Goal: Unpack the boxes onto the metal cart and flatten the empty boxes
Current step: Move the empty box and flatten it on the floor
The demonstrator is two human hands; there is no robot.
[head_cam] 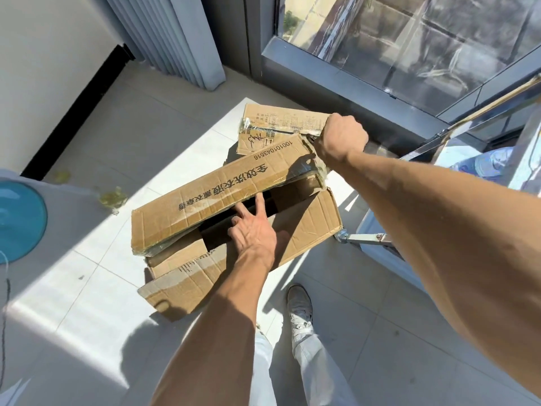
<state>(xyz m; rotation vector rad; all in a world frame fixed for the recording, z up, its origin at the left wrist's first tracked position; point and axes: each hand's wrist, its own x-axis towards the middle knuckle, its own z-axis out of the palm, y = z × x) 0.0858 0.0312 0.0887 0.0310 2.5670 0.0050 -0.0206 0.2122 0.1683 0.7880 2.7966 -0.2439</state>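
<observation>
On sunlit floor tiles (96,288) by the window: two cardboard boxes. One open box (307,230) sits nearest, printed flap (216,189) raised across its mouth. One flattened box (272,127) lies just behind, touching it. Left hand (251,230): fingers straight and spread, reaching into the dark opening under the flap. Right hand (342,136): fist curled over the flap's far taped corner, gripping it, it seems, though the fingers are hidden. Metal cart (439,142) stands just right of the boxes. One shoe (300,312) visible, one blue round lid (17,221) at left.
</observation>
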